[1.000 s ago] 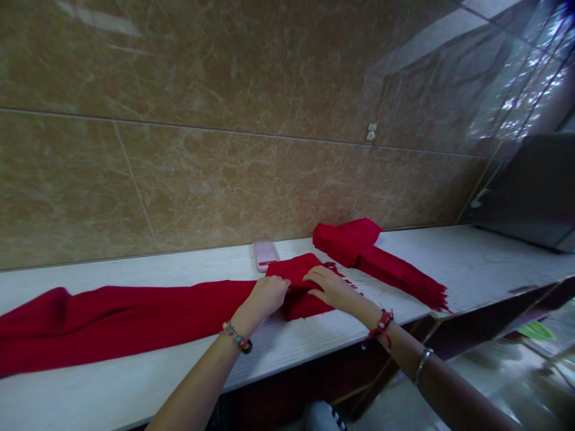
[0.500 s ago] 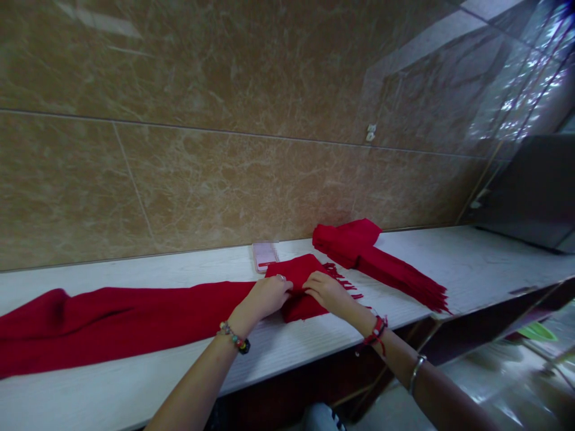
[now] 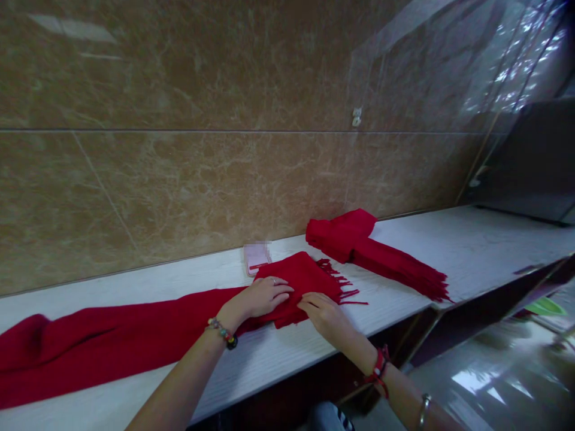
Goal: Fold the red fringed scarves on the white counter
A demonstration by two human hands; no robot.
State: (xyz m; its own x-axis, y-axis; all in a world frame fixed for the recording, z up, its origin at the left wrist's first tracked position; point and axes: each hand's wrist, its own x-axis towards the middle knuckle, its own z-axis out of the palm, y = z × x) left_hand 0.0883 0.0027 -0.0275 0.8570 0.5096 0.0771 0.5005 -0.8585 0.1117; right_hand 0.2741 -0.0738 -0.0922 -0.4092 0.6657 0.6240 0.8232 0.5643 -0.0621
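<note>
A long red scarf [image 3: 135, 335] stretches along the white counter from the left edge, its fringed end folded back over itself. My left hand [image 3: 263, 297] rests on this folded part with fingers laid out flat, a ring on one finger and a beaded bracelet at the wrist. Close to its right, my right hand [image 3: 323, 314] has its fingers bent together on the scarf near the front edge, seemingly pinching the cloth. A second red scarf with fringe [image 3: 386, 263] lies folded in a bent shape farther right, untouched.
A pink-white phone-like item [image 3: 257, 256] lies behind the folded scarf, partly covered. The white counter [image 3: 485, 239] runs along a brown tiled wall [image 3: 202, 191]. A dark boxy object [image 3: 530, 161] stands at the far right. A green basin [image 3: 545, 306] is below, on the right.
My left hand has gone from closed fingers on the cloth to lying flat. The folded part looks smoother, and my right hand has shifted toward its front edge. The view has tilted slightly.
</note>
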